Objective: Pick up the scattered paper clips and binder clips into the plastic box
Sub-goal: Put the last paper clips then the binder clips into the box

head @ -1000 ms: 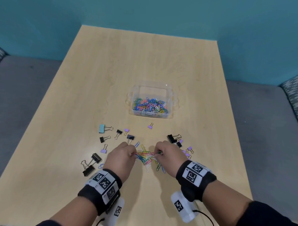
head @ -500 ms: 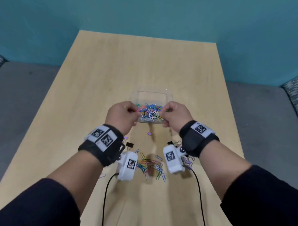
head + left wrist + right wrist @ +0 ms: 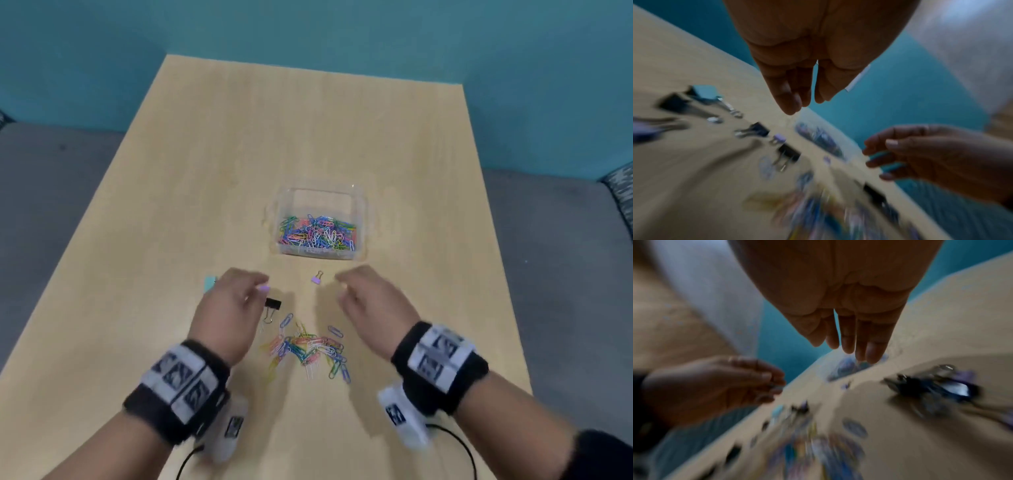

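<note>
Your left hand [image 3: 230, 310] hangs over the wooden table [image 3: 212, 178] with loose, spread fingers and holds nothing. Your right hand [image 3: 371, 305] hangs beside it, also loose and holding nothing. The two hands are apart, with a gap between them. The clear plastic box [image 3: 320, 222] sits at 12 o'clock from that gap, near the middle of the table. It has many colored paper clips in the box [image 3: 317, 234], piled at its near side. A pile of loose paper clips [image 3: 306, 349] lies on the table at 6 o'clock from the gap, between your two wrists. A small purple binder clip [image 3: 317, 278] lies just in front of the box, between your fingertips. A black binder clip [image 3: 272, 306] lies just beside your left hand, at 3 o'clock from it. A light blue binder clip [image 3: 209, 284] peeks out at 9 o'clock from your left hand, partly hidden. In the left wrist view more binder clips [image 3: 694, 104] lie under that hand, but they are blurry. In the right wrist view a dark bunch of clips [image 3: 929, 386] lies on the table under your right hand, too blurry to tell apart.
</note>
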The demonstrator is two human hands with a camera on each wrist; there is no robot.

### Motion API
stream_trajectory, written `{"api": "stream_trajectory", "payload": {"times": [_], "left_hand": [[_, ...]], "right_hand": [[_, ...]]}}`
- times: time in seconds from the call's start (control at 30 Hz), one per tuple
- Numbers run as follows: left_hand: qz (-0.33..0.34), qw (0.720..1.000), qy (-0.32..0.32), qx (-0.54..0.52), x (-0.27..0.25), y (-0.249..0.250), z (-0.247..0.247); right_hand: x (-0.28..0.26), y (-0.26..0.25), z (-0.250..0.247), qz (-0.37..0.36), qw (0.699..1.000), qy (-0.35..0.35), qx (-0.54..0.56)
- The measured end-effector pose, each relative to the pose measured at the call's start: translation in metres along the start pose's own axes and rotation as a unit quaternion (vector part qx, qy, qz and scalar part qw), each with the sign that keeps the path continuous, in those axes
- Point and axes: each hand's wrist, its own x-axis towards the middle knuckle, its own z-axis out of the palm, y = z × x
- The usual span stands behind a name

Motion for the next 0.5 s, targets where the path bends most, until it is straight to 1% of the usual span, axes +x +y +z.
{"api": "stream_trajectory", "payload": {"times": [0.07,0.1,0.13,0.17,0.23,0.33,0.4,0.47,0.5], "left_hand": [[0.066,0.995,-0.037,0.059,-0.035,-0.01,0.008],[0.096,0.989,-0.055,0.099,-0.049,-0.012,0.013],[0.119,0.98,-0.073,0.144,-0.06,-0.014,0.02],[0.139,0.969,-0.089,0.183,-0.067,-0.015,0.027],[0.17,0.951,-0.119,0.23,-0.07,-0.02,0.041],[0.178,0.935,-0.146,0.268,-0.063,-0.025,0.054],[0.173,0.93,-0.163,0.28,-0.062,-0.021,0.054],[0.185,0.932,-0.162,0.268,-0.07,-0.019,0.049],[0.184,0.937,-0.152,0.255,-0.075,-0.02,0.045]], "right_hand": [[-0.03,0.002,0.023,-0.096,0.986,-0.063,-0.117],[-0.04,0.005,0.035,-0.127,0.976,-0.082,-0.155],[-0.045,0.009,0.044,-0.143,0.969,-0.098,-0.175],[-0.046,0.01,0.051,-0.152,0.965,-0.104,-0.185],[-0.045,0.008,0.06,-0.156,0.962,-0.089,-0.206],[-0.045,0.0,0.069,-0.134,0.96,-0.078,-0.233],[-0.053,-0.004,0.075,-0.122,0.96,-0.08,-0.239],[-0.064,-0.006,0.078,-0.146,0.957,-0.089,-0.236],[-0.069,-0.006,0.077,-0.158,0.957,-0.093,-0.226]]}}
